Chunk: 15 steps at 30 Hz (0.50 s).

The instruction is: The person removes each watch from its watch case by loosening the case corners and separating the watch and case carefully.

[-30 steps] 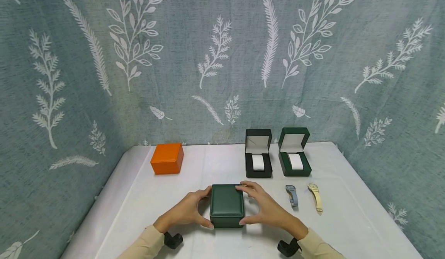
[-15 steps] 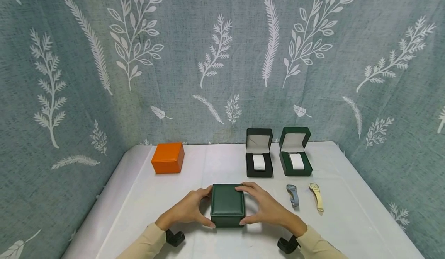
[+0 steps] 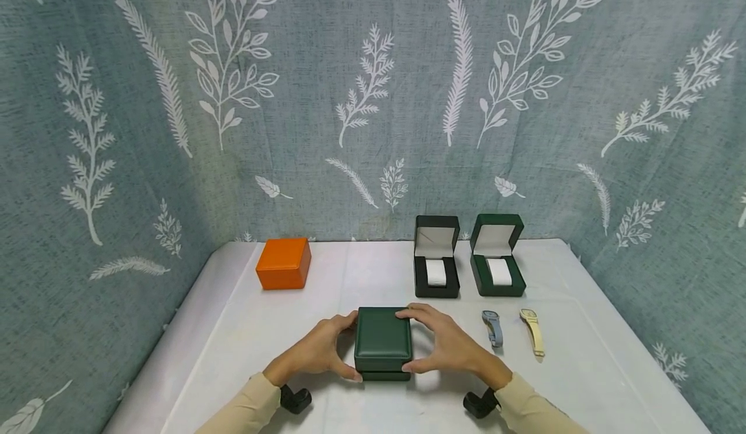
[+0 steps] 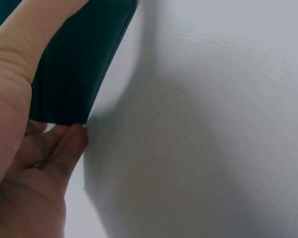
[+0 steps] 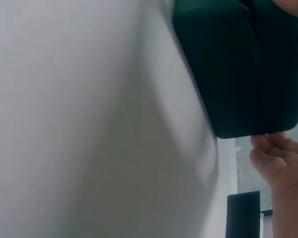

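Note:
A dark green watch box (image 3: 383,337) sits on the white cloth in front of the person, its lid on top. Across its front face a seam shows between lid and base, also visible as a narrow gap in the right wrist view. My left hand (image 3: 322,346) holds the box at its left side, thumb at the near corner and fingers at the far one. The right hand (image 3: 445,343) holds the opposite side the same way, its index finger lying over the lid's far right corner. In the left wrist view, curled fingertips (image 4: 78,136) meet the box's bottom corner.
An orange box (image 3: 283,263) stands closed at the back left. Two open watch boxes, one black (image 3: 436,278) and one green (image 3: 498,275), each with a white cushion, stand at the back right. A blue watch (image 3: 492,328) and a gold watch (image 3: 532,332) lie before them.
A dark seam line now shows along the green box's front, the lid edge slightly raised from the base. Both hands keep nearly the same place; the head view has shifted a little.

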Each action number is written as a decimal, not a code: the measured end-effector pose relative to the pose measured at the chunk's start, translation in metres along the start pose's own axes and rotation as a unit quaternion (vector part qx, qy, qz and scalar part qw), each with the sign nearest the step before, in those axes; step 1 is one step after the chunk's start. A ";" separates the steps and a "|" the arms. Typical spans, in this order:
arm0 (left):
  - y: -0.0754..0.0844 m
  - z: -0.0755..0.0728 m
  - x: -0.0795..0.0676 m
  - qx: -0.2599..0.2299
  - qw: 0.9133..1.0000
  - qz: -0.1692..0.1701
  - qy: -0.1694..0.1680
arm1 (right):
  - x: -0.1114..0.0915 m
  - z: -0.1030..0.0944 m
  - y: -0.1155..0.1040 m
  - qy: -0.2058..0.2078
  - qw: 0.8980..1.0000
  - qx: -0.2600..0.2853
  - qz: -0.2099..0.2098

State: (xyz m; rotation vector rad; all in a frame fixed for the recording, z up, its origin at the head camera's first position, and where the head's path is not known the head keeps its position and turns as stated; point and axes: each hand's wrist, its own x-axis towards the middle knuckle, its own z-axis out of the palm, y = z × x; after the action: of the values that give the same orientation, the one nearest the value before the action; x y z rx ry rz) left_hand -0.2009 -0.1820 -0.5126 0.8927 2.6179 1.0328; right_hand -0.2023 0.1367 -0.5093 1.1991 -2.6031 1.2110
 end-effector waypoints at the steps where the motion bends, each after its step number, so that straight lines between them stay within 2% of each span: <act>1: 0.001 0.000 0.001 0.001 1.000 0.002 -0.002 | 0.001 0.000 0.001 0.000 1.000 0.005 -0.004; 9: 0.005 -0.005 0.003 0.004 1.000 -0.007 -0.010 | 0.008 -0.002 0.005 0.004 0.995 0.101 -0.023; 15: 0.006 -0.004 0.001 0.014 1.000 -0.023 -0.007 | 0.008 0.003 0.010 0.018 0.992 0.127 -0.014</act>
State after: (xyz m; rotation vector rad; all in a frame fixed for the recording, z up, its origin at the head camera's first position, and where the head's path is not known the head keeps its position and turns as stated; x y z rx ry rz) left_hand -0.2003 -0.1797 -0.5054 0.8393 2.6357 0.9768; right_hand -0.2139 0.1335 -0.5149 1.2322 -2.4538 1.5819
